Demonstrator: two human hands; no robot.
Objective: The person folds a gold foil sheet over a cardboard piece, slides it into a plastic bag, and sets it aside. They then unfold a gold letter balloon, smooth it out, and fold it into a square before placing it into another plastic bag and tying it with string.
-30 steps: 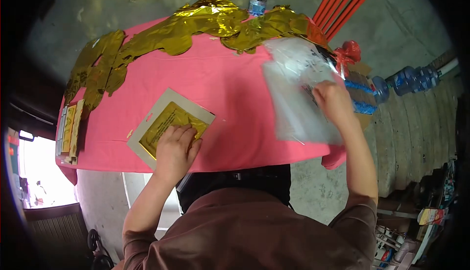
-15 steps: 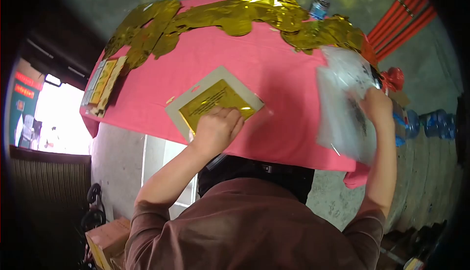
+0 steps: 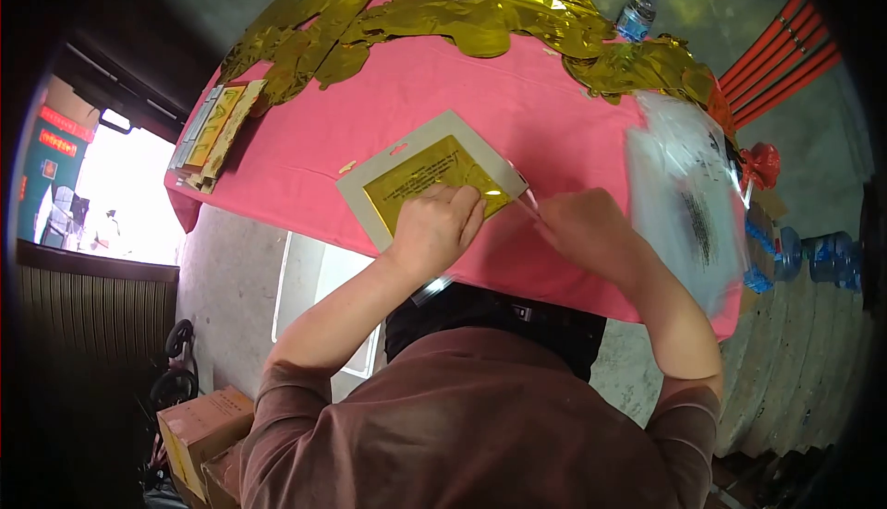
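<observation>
A grey card package (image 3: 351, 193) with a hang hole and a folded gold foil (image 3: 407, 172) with printed text at its centre lies tilted on the pink cloth. My left hand (image 3: 436, 225) has its fingers curled over the lower part of the package, gripping it. At the package's right corner, a thin clear plastic strip (image 3: 530, 200) runs to my right hand (image 3: 584, 227). The fingers of that hand are pinched together on the strip, their tips partly hidden and slightly blurred.
A pile of clear plastic bags (image 3: 679, 195) lies at the right. Gold foil sheets (image 3: 425, 21) spread along the far table edge, near a water bottle (image 3: 637, 12). Stacked packages (image 3: 217, 130) sit at the left. Cardboard boxes (image 3: 208, 426) stand on the floor.
My right hand has moved left from the plastic bags to the package's right corner. My left hand stays on the package. The whole view has shifted a little.
</observation>
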